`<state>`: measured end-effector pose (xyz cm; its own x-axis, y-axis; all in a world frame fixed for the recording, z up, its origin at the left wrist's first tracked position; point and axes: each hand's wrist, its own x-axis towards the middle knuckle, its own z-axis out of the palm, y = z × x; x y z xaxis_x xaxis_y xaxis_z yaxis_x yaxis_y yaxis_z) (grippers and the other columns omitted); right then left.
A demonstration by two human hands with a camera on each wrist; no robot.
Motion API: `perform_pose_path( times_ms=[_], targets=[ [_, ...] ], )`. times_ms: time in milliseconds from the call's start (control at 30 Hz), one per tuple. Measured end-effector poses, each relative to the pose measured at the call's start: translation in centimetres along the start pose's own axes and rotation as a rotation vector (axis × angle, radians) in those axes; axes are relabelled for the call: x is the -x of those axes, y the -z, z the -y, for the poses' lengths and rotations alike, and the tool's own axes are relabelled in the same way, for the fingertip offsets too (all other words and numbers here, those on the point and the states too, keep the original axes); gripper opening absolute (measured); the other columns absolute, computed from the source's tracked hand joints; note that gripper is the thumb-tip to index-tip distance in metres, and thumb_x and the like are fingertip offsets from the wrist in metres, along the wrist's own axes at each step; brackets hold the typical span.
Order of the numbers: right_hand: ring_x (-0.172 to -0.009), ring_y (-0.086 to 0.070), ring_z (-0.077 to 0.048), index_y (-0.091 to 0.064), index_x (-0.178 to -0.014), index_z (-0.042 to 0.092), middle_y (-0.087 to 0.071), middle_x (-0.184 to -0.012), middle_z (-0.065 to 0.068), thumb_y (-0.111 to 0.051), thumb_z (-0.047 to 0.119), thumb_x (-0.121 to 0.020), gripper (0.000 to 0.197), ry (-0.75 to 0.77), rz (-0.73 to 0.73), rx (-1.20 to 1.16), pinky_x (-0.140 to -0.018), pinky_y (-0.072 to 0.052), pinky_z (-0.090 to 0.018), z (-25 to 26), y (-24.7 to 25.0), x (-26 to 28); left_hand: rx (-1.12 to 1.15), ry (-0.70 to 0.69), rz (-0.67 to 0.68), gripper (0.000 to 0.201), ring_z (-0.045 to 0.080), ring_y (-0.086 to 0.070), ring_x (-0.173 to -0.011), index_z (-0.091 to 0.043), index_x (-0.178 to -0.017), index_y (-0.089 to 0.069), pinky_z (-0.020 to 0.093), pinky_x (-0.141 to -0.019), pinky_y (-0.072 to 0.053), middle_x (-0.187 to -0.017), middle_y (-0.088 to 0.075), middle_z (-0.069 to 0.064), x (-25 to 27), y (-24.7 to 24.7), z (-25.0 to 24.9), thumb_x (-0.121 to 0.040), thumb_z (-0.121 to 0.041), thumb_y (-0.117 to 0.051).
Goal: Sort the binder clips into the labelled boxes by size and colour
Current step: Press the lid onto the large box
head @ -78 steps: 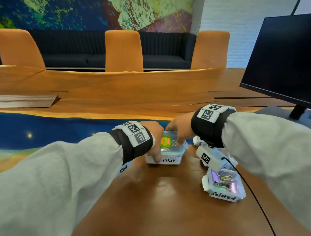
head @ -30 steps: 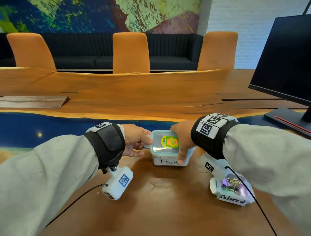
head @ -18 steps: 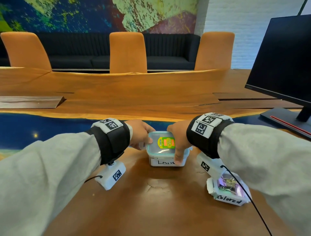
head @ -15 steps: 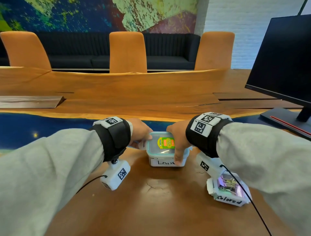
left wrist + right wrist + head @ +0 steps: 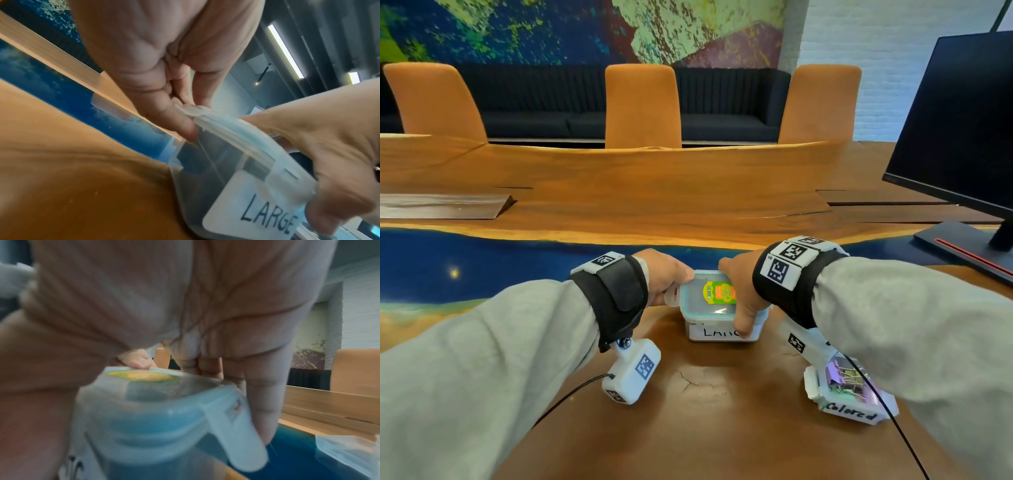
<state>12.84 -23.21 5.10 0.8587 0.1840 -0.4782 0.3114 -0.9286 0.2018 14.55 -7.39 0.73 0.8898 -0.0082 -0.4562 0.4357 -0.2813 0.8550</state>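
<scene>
**Both hands on the LARGE box**

Wooden table (image 5: 688,205) carries your lidded clear box (image 5: 717,329), labelled LARGE. Your left hand (image 5: 664,274) pinches the lid's left latch (image 5: 192,110); half a second ago it rested there too. Your right hand (image 5: 739,291) grips the box's right side, thumb on the label. Right of the box sits the Colored box (image 5: 849,407).

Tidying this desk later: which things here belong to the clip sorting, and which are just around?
Job:
- LARGE box, lid on
- left hand at its lid tab
- right hand gripping it
- Colored box, with binder clips

Around:
- monitor
- orange chairs
- table
</scene>
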Motion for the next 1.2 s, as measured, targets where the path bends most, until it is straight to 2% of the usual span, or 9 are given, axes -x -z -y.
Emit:
perform_pose_path(
  times_ms=[133,233,333,533,800,967,1000,1133,1200],
  targets=[
    [-0.065,-0.049,-0.018,-0.035,-0.111,0.017,-0.051,-0.082,-0.002,-0.084,0.045,-0.065,0.073,-0.026,-0.017,0.033,-0.060,-0.043,-0.031,0.5,0.0,0.4,-0.061,-0.052,-0.007,0.008,0.021,-0.065,-0.077,-0.016,-0.105,-0.065,0.030,-0.063,-0.058,-0.104,-0.069,0.013,0.5,-0.1,-0.2,-0.099,-0.012,-0.063],
    [-0.062,-0.048,-0.019,-0.034,-0.109,0.017,-0.049,-0.079,-0.003,-0.084,0.044,-0.064,0.073,-0.044,-0.037,0.044,-0.057,-0.041,-0.031,0.8,0.1,0.7,-0.147,-0.046,-0.043,0.005,0.026,-0.066,-0.077,-0.008,-0.095,-0.067,0.040,-0.074,-0.062,-0.096,-0.069,0.015,0.6,0.0,-0.8,-0.094,-0.013,-0.069],
    [-0.063,-0.048,-0.019,-0.034,-0.108,0.016,-0.049,-0.082,-0.003,-0.085,0.045,-0.063,0.074,-0.051,-0.058,0.054,-0.055,-0.041,-0.032,0.8,0.0,1.0,-0.224,0.018,-0.051,0.018,0.028,-0.067,-0.077,-0.003,-0.103,-0.067,0.040,-0.070,-0.062,-0.089,-0.068,0.014,0.9,0.1,-1.5,-0.092,-0.016,-0.072],
    [-0.068,-0.046,-0.018,-0.036,-0.122,0.014,-0.047,-0.101,-0.005,-0.090,0.055,-0.054,0.095,-0.034,-0.097,0.015,-0.060,-0.043,-0.034,0.4,-0.6,0.8,-0.197,0.009,-0.018,0.010,0.024,-0.069,-0.079,-0.010,-0.099,-0.071,0.038,-0.063,-0.061,-0.097,-0.072,0.013,0.9,0.5,-2.0,-0.090,-0.006,-0.073],
    [-0.066,-0.047,-0.017,-0.035,-0.115,0.015,-0.048,-0.096,-0.003,-0.090,0.052,-0.056,0.088,-0.005,-0.093,0.027,-0.049,-0.035,-0.029,0.3,-0.7,0.9,-0.279,0.044,0.045,0.019,0.024,-0.068,-0.077,-0.004,-0.113,-0.067,0.035,-0.064,-0.058,-0.097,-0.071,0.014,0.6,0.5,-2.1,-0.095,-0.008,-0.066],
    [-0.068,-0.050,-0.017,-0.036,-0.117,0.016,-0.051,-0.093,-0.003,-0.089,0.055,-0.056,0.090,-0.024,-0.089,0.017,-0.052,-0.040,-0.031,0.5,-0.6,0.6,-0.535,-0.071,-0.111,0.023,0.018,-0.067,-0.062,-0.006,-0.097,-0.070,0.022,-0.040,-0.050,-0.079,-0.071,0.007,1.0,0.3,-2.7,-0.088,-0.026,-0.078],
    [-0.069,-0.051,-0.018,-0.037,-0.119,0.016,-0.053,-0.095,-0.003,-0.089,0.057,-0.055,0.091,-0.026,-0.088,0.019,-0.054,-0.042,-0.031,0.5,-0.6,0.5,-0.563,-0.073,-0.114,0.024,0.019,-0.069,-0.064,-0.007,-0.096,-0.070,0.024,-0.042,-0.053,-0.080,-0.072,0.007,1.0,0.3,-2.7,-0.088,-0.028,-0.078],
    [-0.072,-0.053,-0.017,-0.037,-0.121,0.018,-0.054,-0.096,-0.002,-0.089,0.058,-0.053,0.094,-0.027,-0.091,0.014,-0.060,-0.047,-0.032,0.6,-0.5,0.4,-0.572,-0.088,-0.064,0.025,0.029,-0.075,-0.088,-0.003,-0.105,-0.071,0.043,-0.078,-0.063,-0.097,-0.075,0.015,1.0,0.4,-2.5,-0.092,-0.025,-0.073],
    [-0.071,-0.052,-0.016,-0.037,-0.122,0.017,-0.053,-0.096,-0.002,-0.089,0.057,-0.055,0.094,-0.024,-0.087,0.014,-0.055,-0.043,-0.031,0.6,-0.6,0.4,-0.489,-0.089,-0.058,0.021,0.026,-0.072,-0.079,-0.004,-0.105,-0.071,0.039,-0.070,-0.064,-0.092,-0.073,0.013,0.8,0.5,-2.3,-0.092,-0.020,-0.072]
  ],
)
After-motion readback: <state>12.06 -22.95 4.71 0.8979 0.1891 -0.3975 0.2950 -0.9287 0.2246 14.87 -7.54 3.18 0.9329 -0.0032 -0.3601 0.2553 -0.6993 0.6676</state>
